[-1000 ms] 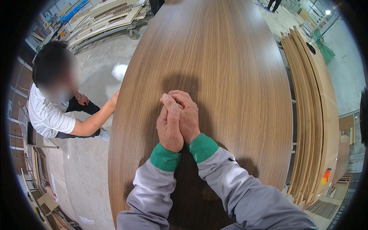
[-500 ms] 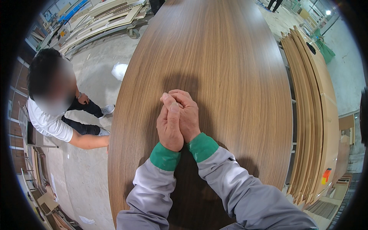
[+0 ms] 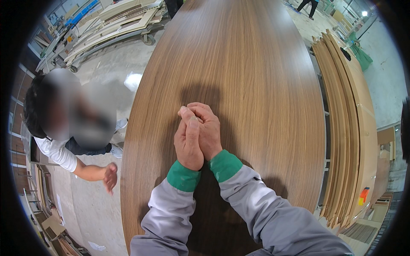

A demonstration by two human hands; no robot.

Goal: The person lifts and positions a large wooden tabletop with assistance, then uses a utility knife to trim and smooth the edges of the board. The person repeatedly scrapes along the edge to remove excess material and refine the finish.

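My left hand point(image 3: 188, 147) and my right hand point(image 3: 211, 135) are clasped together above a long wood-grain panel point(image 3: 265, 115). Their fingers are folded round each other, with the thumbs lying on top. No object shows in either hand, though the space between the palms is hidden. Both forearms, in grey sleeves with green cuffs, reach in over the panel's near part. Beneath and beyond the hands, dark shadows fall on the brown surface.
On the left, a person in a white shirt point(image 3: 60, 153) leans beside the panel, one hand point(image 3: 110, 178) just off its edge. Tall stacked boards point(image 3: 341, 128) line the right side. A cart of loose panels point(image 3: 115, 30) stands far left; another person point(image 3: 308, 8) is far right.
The co-worker has bent lower and drawn a hand away from the panel's left edge. The far-right person's legs have shifted. My clasped hands have barely moved.
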